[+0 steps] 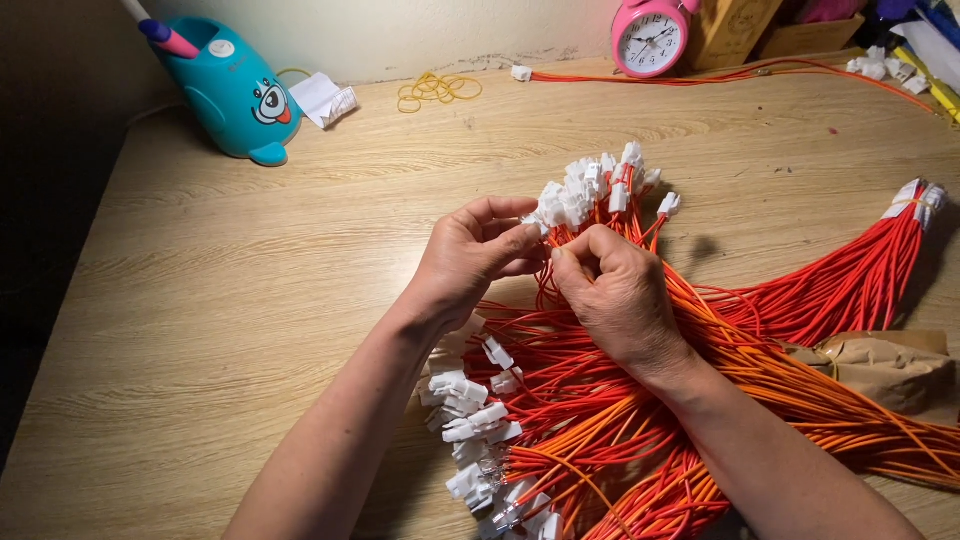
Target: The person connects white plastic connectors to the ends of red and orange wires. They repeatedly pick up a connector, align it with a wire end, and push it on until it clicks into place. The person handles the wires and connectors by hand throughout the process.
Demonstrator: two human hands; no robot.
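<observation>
Pale wood-grain table [230,300], lit warmly from the right, dim toward the left edge. Cream wall [420,30] along the far side. Teal cartoon-faced pen holder [232,92] at the far left, pink pen [165,38] stuck in it. Crumpled white paper [325,98] just beside the holder. Loose yellow rubber bands [438,90] near the wall. Pink alarm clock [650,38] at the far edge, wooden box [735,28] next to it. Single red wire with white plug [640,76] stretched along the far edge. Brown paper [885,365] at the right, partly under wires.

Big spread of red and orange wires [600,430] across the near right part of the table, each tipped with a white plastic connector. Loose connectors [470,415] piled near the left forearm. Separate tied bundle [850,280] fanned toward the right, white ends up at the far right.

Left hand [470,262] curled, fingertips pinched together on the wires just below a raised cluster of white connectors [590,185]. Right hand [620,295] knuckles up, thumb and fingers closed around the same gathered wires, touching the left fingertips. Both clenched on the bunch, held a little above the table at centre, connector ends pointing away toward the wall. Exact number of wires in the grasp impossible to tell.
</observation>
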